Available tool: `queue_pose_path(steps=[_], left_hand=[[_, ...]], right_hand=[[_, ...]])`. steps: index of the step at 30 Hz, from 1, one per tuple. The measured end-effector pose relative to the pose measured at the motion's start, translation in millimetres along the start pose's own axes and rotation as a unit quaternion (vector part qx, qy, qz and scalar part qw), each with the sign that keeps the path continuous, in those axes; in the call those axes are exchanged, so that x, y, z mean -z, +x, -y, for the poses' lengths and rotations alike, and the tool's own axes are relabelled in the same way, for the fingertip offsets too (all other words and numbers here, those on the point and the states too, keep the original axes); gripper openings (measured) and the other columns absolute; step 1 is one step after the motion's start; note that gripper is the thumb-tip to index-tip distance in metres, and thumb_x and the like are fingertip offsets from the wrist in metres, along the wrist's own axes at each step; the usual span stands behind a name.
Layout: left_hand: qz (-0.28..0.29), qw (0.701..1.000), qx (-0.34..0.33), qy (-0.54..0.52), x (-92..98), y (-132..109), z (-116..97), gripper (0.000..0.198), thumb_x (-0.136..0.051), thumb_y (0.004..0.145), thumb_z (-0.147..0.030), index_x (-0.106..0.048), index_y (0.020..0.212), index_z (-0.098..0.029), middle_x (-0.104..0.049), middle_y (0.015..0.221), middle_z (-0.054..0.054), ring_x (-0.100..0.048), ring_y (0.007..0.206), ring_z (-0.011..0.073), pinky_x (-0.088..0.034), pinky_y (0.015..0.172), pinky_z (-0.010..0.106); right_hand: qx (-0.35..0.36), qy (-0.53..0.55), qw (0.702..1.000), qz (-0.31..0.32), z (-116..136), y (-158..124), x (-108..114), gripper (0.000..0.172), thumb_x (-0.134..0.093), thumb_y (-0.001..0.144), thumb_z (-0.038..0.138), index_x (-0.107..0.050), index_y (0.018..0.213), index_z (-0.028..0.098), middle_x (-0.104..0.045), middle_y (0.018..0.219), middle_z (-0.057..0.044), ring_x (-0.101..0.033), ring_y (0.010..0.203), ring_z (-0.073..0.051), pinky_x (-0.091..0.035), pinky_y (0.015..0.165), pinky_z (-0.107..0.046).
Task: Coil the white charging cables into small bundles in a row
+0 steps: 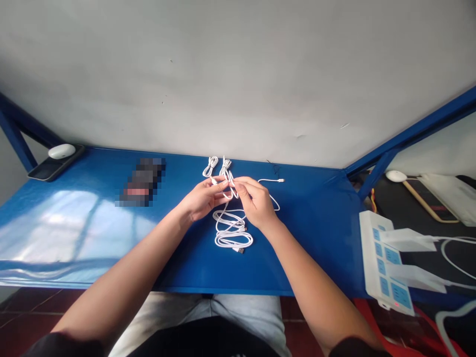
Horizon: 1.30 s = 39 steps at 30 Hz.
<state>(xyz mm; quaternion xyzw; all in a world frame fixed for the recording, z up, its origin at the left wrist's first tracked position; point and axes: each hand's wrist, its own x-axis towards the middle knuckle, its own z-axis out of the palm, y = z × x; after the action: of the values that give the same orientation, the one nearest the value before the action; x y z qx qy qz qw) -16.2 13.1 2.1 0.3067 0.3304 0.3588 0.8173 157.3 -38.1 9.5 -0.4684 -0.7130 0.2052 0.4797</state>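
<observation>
My left hand and my right hand meet over the middle of the blue table, both pinching a white charging cable between fingertips. Below the hands, more white cable lies in loose coils on the table, with a plug end at the near side. One free cable end stretches out to the right. Two small bundled white cables lie just beyond the hands, near the wall.
A phone with a white oval object on it rests at the far left corner. A blurred-out dark object lies left of centre. At the right edge sits a white power strip with chargers plugged in. A grey wall rises behind.
</observation>
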Motion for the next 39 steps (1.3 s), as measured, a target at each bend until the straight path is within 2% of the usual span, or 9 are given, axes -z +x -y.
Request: queue_pose_path(steps=[5,9,16,20,24,29,31,34,39], left_hand=[[-0.011,0.999,0.006,-0.038,-2.2,2,4,0.019,-0.08,0.084,-0.023,-0.072,0.099,-0.015,-0.072,0.096,0.004,-0.068,0.084,0.0108,-0.055,0.081,0.022],[-0.056,0.996,-0.048,-0.042,-7.3,0,7,0.016,-0.077,0.087,-0.029,-0.07,0.093,-0.016,-0.07,0.089,0.003,-0.064,0.076,0.0099,-0.052,0.074,0.022],[-0.062,0.996,-0.053,-0.046,-17.6,-4,5,0.029,-0.066,0.092,-0.043,-0.065,0.082,-0.016,-0.07,0.078,0.006,-0.067,0.078,0.017,-0.054,0.076,0.029],[-0.066,0.994,-0.089,-0.015,-21.5,-6,7,0.039,-0.069,0.087,-0.056,-0.064,0.094,-0.019,-0.071,0.085,0.005,-0.069,0.08,0.0179,-0.053,0.073,0.029],[-0.078,0.989,-0.124,0.022,-21.8,-6,8,0.036,-0.078,0.083,-0.046,-0.066,0.101,-0.017,-0.068,0.084,0.002,-0.063,0.07,0.0116,-0.046,0.061,0.022],[-0.089,0.988,-0.126,0.006,-18.4,-7,2,0.023,-0.067,0.094,-0.037,-0.065,0.098,-0.015,-0.061,0.077,0.001,-0.06,0.063,0.0099,-0.048,0.059,0.023],[-0.088,0.988,-0.126,-0.002,-16.8,-8,-3,0.019,-0.064,0.095,-0.034,-0.064,0.101,-0.016,-0.06,0.075,0.0,-0.059,0.06,0.0097,-0.048,0.059,0.023],[-0.094,0.987,-0.131,-0.012,-13.3,-8,-9,0.019,-0.066,0.094,-0.033,-0.063,0.108,-0.02,-0.059,0.074,-0.002,-0.057,0.059,0.0096,-0.047,0.058,0.022],[-0.107,0.986,-0.11,0.06,-5.6,-7,-13,0.021,-0.067,0.092,-0.036,-0.065,0.104,-0.019,-0.058,0.075,0.0,-0.055,0.058,0.0097,-0.047,0.055,0.022]], right_hand=[[-0.012,0.005,1.0,-0.017,3,0,-3,0.025,-0.055,0.1,0.037,-0.077,0.097,0.024,-0.077,0.106,-0.007,-0.072,0.103,-0.023,-0.059,0.095,-0.041],[-0.001,0.017,1.0,-0.023,4,-1,-9,0.019,-0.058,0.098,0.03,-0.076,0.094,0.023,-0.077,0.103,-0.008,-0.072,0.101,-0.022,-0.059,0.094,-0.041],[0.026,-0.025,0.999,-0.001,3,-5,-16,0.017,-0.057,0.098,0.026,-0.073,0.097,0.024,-0.069,0.112,-0.01,-0.068,0.106,-0.023,-0.057,0.097,-0.043],[0.036,-0.071,0.997,0.013,2,-7,-18,0.012,-0.06,0.097,0.025,-0.072,0.097,0.023,-0.06,0.113,-0.011,-0.066,0.1,-0.023,-0.057,0.093,-0.044],[0.031,-0.077,0.996,0.021,5,-7,-18,0.003,-0.067,0.093,0.026,-0.067,0.095,0.026,-0.059,0.109,-0.009,-0.064,0.103,-0.024,-0.056,0.093,-0.043],[-0.051,-0.088,0.994,0.037,3,-5,-5,0.044,-0.081,0.082,0.043,-0.061,0.116,0.025,-0.064,0.123,-0.012,-0.06,0.118,-0.03,-0.05,0.101,-0.049],[-0.102,-0.102,0.984,0.102,-3,-4,4,0.036,-0.075,0.086,0.043,-0.062,0.116,0.027,-0.069,0.121,-0.009,-0.062,0.117,-0.031,-0.047,0.104,-0.053],[-0.164,-0.076,0.97,0.161,-16,-1,16,0.011,-0.061,0.095,0.034,-0.069,0.094,0.026,-0.076,0.099,-0.004,-0.068,0.101,-0.026,-0.048,0.101,-0.052],[-0.263,0.129,0.955,0.052,-27,4,25,0.021,-0.074,0.083,0.035,-0.068,0.096,0.021,-0.075,0.081,-0.003,-0.073,0.078,-0.02,-0.058,0.075,-0.035]])
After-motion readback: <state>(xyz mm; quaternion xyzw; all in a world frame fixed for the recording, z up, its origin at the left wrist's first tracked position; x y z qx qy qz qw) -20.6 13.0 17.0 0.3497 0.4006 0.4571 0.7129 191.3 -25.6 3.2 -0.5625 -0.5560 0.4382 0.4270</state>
